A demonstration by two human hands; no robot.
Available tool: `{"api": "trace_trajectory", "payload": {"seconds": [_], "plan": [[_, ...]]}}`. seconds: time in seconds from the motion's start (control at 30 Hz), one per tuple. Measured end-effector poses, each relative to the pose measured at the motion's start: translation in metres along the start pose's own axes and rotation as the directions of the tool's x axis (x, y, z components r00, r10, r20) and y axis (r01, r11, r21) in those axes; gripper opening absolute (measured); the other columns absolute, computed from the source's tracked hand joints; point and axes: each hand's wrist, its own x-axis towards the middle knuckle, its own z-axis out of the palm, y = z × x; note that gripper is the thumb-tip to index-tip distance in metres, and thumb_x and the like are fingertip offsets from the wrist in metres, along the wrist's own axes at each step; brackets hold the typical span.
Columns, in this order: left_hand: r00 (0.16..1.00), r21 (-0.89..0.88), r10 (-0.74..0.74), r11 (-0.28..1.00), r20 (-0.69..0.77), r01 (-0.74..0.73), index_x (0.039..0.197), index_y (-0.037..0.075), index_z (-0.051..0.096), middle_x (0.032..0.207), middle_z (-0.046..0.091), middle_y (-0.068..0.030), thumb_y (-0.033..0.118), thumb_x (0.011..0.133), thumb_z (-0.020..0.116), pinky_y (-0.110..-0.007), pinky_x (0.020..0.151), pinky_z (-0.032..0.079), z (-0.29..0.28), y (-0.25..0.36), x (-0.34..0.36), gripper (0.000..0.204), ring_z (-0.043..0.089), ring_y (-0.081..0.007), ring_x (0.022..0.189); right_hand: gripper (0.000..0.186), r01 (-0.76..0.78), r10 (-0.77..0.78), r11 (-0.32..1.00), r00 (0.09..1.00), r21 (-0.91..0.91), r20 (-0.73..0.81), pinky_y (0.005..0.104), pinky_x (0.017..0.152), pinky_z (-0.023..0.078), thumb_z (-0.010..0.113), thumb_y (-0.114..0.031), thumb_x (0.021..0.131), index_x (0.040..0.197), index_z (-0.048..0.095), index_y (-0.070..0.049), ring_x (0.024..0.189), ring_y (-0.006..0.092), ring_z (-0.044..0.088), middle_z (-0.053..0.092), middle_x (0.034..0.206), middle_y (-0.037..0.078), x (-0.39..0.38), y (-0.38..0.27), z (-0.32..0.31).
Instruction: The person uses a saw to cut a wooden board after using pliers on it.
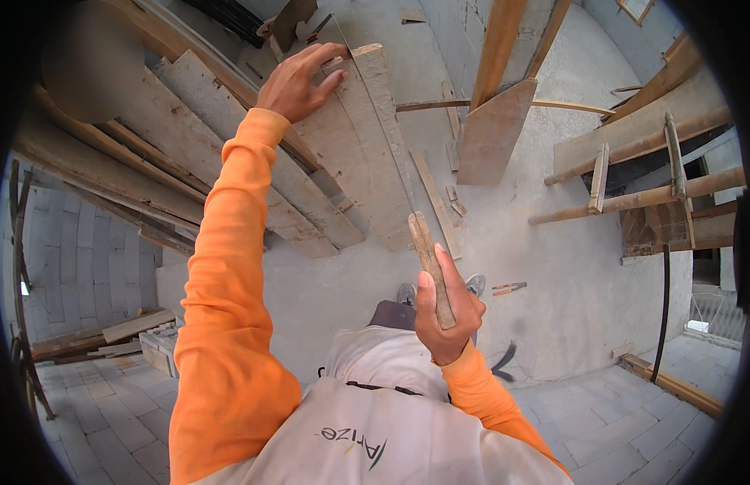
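Saw (423,238) points away, slightly left, long axis along board (351,153); right hand (456,311) clasps saw, left hand (302,81) pinches board's end.

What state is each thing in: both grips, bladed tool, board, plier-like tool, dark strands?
Left grip: fingers bent, on far end of board
Right grip: closed around bladed tool
Bladed tool: held, seen edge-on, lined up along the board
Board: under left grip; any cut's depth unclear
Plier-like tool: lying on floor
Dark strands: lying loose
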Motion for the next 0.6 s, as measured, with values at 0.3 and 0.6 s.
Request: {"api": "trace_trajectory", "payload": {"seconds": [0.3,0.6], "plan": [[0.998,0.02,0.045,0.999,-0.05,-0.044,0.123,0.018,0.065,0.12,0.07,-0.0062,0.028,0.097,0.066,-0.043,0.091,0.056,0.004,-0.013,-0.002,0.028,0.067,-0.034,0.105,0.042,-0.182,0.177,0.982,0.979,0.042,0.101,0.0263,0.062,0.056,0.071,0.003,0.089,0.128,0.061,0.014,0.07,0.0188,0.074,0.076,0.096,0.023,0.038,-0.02,0.002],[1.0,0.025,0.007,1.0,-0.023,-0.007,0.122,0.017,0.063,0.121,0.07,-0.0063,0.028,0.096,0.067,-0.043,0.092,0.055,0.006,-0.006,-0.006,0.028,0.067,-0.0347,0.108,0.038,-0.102,0.103,0.995,0.994,-0.013,0.041,0.0279,0.064,0.057,0.07,0.001,0.091,0.127,0.063,0.012,0.073,0.02,0.075,0.075,0.095,0.024,0.031,-0.031,0.001]]}}
